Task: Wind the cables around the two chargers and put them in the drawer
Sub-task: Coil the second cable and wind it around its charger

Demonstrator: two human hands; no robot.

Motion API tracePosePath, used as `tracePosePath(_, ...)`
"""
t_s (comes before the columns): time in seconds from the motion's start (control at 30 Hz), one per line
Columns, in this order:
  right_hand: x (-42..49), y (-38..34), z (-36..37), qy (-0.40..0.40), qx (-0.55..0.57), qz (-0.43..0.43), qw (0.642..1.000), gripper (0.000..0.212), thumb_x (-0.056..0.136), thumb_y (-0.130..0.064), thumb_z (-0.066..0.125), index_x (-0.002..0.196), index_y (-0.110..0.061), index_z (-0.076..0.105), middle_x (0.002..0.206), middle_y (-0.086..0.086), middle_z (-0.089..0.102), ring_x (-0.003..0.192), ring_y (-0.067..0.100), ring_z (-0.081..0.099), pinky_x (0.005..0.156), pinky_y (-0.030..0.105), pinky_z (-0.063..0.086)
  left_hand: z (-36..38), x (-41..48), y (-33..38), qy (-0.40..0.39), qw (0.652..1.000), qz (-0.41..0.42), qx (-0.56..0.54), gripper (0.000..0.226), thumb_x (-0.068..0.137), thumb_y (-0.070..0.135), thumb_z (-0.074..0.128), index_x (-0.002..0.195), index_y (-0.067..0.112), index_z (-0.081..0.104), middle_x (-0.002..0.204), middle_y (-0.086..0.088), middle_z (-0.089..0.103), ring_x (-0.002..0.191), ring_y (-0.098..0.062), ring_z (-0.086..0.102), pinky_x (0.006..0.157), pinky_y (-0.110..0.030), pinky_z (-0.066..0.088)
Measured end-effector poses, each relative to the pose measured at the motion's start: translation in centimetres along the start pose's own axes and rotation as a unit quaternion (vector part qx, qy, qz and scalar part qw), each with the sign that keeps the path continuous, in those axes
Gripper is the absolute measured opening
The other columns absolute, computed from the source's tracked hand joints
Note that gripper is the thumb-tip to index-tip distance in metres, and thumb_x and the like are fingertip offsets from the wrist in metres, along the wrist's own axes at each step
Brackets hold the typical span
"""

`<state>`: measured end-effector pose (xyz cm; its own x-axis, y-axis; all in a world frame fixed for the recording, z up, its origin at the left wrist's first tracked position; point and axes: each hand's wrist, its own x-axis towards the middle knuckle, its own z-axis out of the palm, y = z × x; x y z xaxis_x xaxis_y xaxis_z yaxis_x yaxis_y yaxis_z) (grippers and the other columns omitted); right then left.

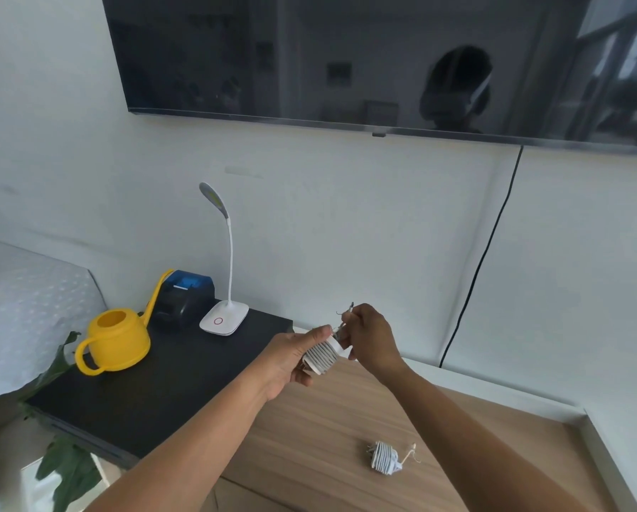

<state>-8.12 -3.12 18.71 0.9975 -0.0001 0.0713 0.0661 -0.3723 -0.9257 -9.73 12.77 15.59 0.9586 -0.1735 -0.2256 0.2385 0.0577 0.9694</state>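
Head view: one charger point(383, 458) lies wound. Left hand point(287, 358) grips the other charger point(322, 355); right hand point(374, 338) pinches its cable end point(351, 307). Neither is put away.

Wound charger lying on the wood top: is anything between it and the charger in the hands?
Nothing. The head view shows only bare wood top between the lying charger and the held charger gripped by the left hand.
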Motion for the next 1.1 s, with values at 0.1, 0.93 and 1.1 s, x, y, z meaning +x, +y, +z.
tracePosePath(0.1, 0.1, 0.3, 0.3, 0.013, -0.002, 0.006, 1.0, 0.017, 0.098, -0.011, 0.041, 0.085, -0.012, 0.052, 0.078, 0.011, 0.069, 0.056, 0.014, 0.064, 0.04, 0.014, 0.04, 0.2, 0.0, -0.3, 0.016, 1.0, 0.0, -0.001, 0.074, 0.056, 0.06, 0.079, 0.099, 0.0, 0.072, 0.076, -0.012, 0.066, 0.066, -0.02, 0.062, 0.041, -0.025, 0.047)
tracePosePath(0.93, -0.5, 7.3, 0.4, -0.024, 0.129, 0.125, 0.983, 0.007, 0.087, 0.001, 0.062, 0.092, 0.0, 0.057, 0.079, 0.017, 0.071, 0.059, 0.018, 0.071, 0.044, 0.026, 0.052, -0.8, 1.9, -5.3, -0.003, 0.991, -0.102, -0.089, 0.043, 0.08, 0.011, 0.076, 0.119, 0.001, 0.063, 0.09, -0.014, 0.066, 0.073, -0.019, 0.059, 0.054, -0.025, 0.049)
tracePosePath(1.1, -1.4, 10.8, 1.2, -0.023, 0.117, 0.154, 0.981, 0.006, 0.086, 0.002, 0.061, 0.091, 0.0, 0.058, 0.076, 0.016, 0.071, 0.059, 0.019, 0.071, 0.043, 0.027, 0.051, -0.4, 2.2, -8.6, 0.062, 0.987, -0.132, -0.073, 0.05, 0.075, 0.009, 0.082, 0.119, 0.007, 0.059, 0.098, -0.018, 0.07, 0.075, -0.021, 0.064, 0.059, -0.026, 0.054)
